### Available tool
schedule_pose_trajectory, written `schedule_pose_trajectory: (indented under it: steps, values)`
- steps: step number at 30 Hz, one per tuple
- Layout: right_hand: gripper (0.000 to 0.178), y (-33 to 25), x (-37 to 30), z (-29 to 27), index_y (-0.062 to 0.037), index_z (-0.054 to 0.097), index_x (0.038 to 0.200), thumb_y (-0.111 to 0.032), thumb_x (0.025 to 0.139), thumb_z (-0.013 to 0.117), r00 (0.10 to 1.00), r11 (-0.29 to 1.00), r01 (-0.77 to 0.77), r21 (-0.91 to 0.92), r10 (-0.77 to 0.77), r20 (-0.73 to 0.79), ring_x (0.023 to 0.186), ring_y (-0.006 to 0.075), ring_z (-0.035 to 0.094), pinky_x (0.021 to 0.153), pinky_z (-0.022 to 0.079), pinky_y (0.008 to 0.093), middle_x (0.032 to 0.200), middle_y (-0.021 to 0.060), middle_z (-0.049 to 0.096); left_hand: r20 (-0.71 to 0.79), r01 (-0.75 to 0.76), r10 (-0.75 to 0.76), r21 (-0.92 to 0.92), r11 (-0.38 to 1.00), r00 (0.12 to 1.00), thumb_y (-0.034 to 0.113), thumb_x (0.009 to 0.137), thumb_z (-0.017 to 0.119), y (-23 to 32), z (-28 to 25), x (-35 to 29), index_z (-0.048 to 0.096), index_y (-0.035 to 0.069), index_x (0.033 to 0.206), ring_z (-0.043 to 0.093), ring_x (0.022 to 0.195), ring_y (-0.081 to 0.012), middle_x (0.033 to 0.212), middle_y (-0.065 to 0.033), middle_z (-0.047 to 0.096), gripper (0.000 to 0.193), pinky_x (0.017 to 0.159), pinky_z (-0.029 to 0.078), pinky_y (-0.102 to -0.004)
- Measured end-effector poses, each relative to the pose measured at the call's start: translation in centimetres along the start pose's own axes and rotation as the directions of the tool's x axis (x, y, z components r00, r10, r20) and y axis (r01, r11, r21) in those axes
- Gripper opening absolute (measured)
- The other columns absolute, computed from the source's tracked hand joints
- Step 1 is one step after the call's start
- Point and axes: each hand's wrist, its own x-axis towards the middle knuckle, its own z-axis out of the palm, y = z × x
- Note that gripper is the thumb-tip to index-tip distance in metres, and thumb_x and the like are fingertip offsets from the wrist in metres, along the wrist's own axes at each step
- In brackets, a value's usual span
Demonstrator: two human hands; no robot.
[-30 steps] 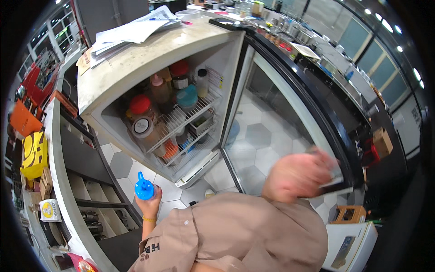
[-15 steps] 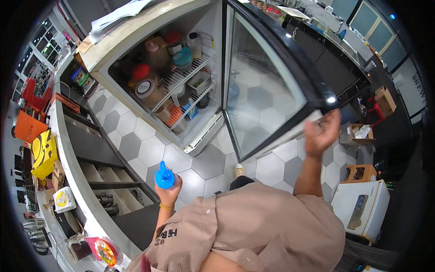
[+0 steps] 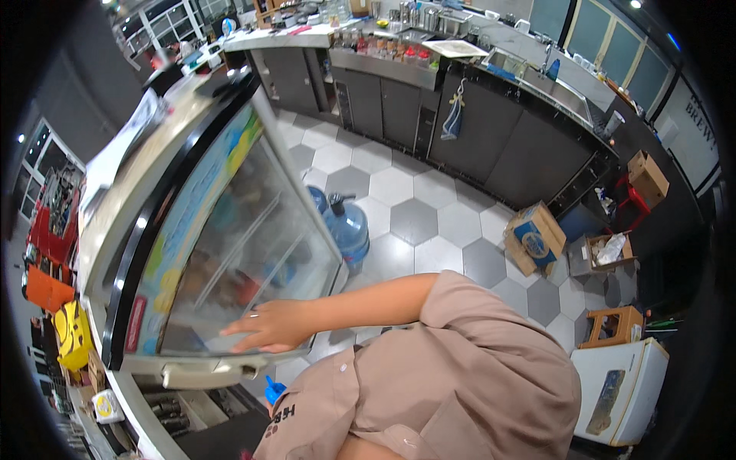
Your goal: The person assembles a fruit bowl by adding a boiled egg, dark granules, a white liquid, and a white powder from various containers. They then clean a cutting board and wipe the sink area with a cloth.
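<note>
Fridge door (image 3: 218, 245), right fingers (image 3: 244, 325) splayed against it, screens shelves (image 3: 239, 251) near a water jug (image 3: 347, 230); the left's state I cannot tell.

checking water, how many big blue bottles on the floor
2: a dark-topped bottle beside the fridge door, what looks like another bottle behind it to the left, partly covered. The door may hide more.

A floor (image 3: 393, 184) of white and grey hexagonal tiles fills the centre. Across the upper middle and right runs a long counter with dark cabinet doors (image 3: 529, 146) and a steel sink (image 3: 563, 90) set into its top. Gridded white-framed windows (image 3: 50, 153) show at the left edge and top left, beside a grey wall (image 3: 77, 84). Bluish panes (image 3: 598, 38) stand upper right, near a bright ceiling lamp (image 3: 635, 4).
</note>
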Motion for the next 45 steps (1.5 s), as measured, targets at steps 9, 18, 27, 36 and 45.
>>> schedule_pose_trajectory:
  steps: [9, 18, 27, 36, 45]
  values:
    - [0.05, 23.9, -22.4, -18.2, -0.0131, 0.052, 0.131, -0.013, 0.084, 0.069, 0.924, 0.925, -0.377, 0.05, 0.372, 0.094, 0.111, 0.033, 0.06, 0.089, 0.052, 0.0433, 0.139, 0.012, 0.047, 0.074, 0.051, -0.039, -0.162, 0.985, 0.997, 0.002, 0.069, 0.085, -1.1, 27.2, 17.5, 0.057, 0.003, 0.112, 0.063, 0.083, -0.0136, 0.093, -0.0039, 0.065, 0.052, 0.074, 0.053, -0.0298]
    - [0.043, 53.5, -30.7, -40.4, -0.0118, 0.058, 0.121, -0.018, 0.082, 0.073, 0.777, 0.775, -0.627, -0.082, 0.629, 0.011, 0.119, 0.0343, 0.055, 0.097, 0.048, 0.044, 0.131, 0.0133, 0.052, 0.035, -0.087, 0.104, -0.316, 0.945, 0.994, -0.002, 0.069, 0.085, 5.1, 55.5, 47.4, 0.055, 0.004, 0.115, 0.063, 0.083, -0.0127, 0.094, -0.0033, 0.065, 0.054, 0.073, 0.054, -0.0288]
    - [0.034, 89.8, -33.6, -67.1, -0.0055, 0.071, 0.102, -0.03, 0.08, 0.078, 0.677, 0.631, -0.714, -0.304, 0.51, -0.531, 0.108, 0.033, 0.059, 0.097, 0.045, 0.0424, 0.108, 0.0148, 0.066, -0.28, -0.225, 0.203, -0.047, 0.973, 0.938, 0.012, 0.062, 0.092, 7.6, 62.2, 67.8, 0.054, 0.001, 0.12, 0.062, 0.088, -0.0181, 0.1, -0.0048, 0.063, 0.07, 0.08, 0.051, -0.0317]
    - [0.106, 140.2, -32.6, -82.2, 0.0091, 0.055, 0.129, -0.063, 0.058, 0.085, 0.102, 0.189, -0.978, 0.093, 0.809, -0.578, 0.127, 0.0349, 0.055, 0.105, 0.044, 0.0405, 0.134, 0.0275, 0.056, -0.601, 0.052, 0.238, 0.424, 0.904, 0.763, 0.005, 0.067, 0.086, 3.5, 70.7, 84.0, 0.055, -0.001, 0.128, 0.065, 0.102, -0.0234, 0.115, -0.0146, 0.066, 0.069, 0.092, 0.052, -0.0372]
    - [0.121, 161.7, -31.3, -79.3, 0.0029, 0.035, 0.141, -0.05, 0.051, 0.095, -0.185, 0.072, -0.955, 0.289, 0.619, -0.763, 0.129, 0.0365, 0.05, 0.107, 0.044, 0.043, 0.142, 0.0218, 0.047, -0.823, 0.238, 0.065, 0.237, 0.942, 0.565, 0.007, 0.079, 0.081, 10.2, 76.4, 93.9, 0.052, -0.003, 0.13, 0.06, 0.111, -0.0238, 0.124, -0.0137, 0.061, 0.06, 0.101, 0.047, -0.0376]
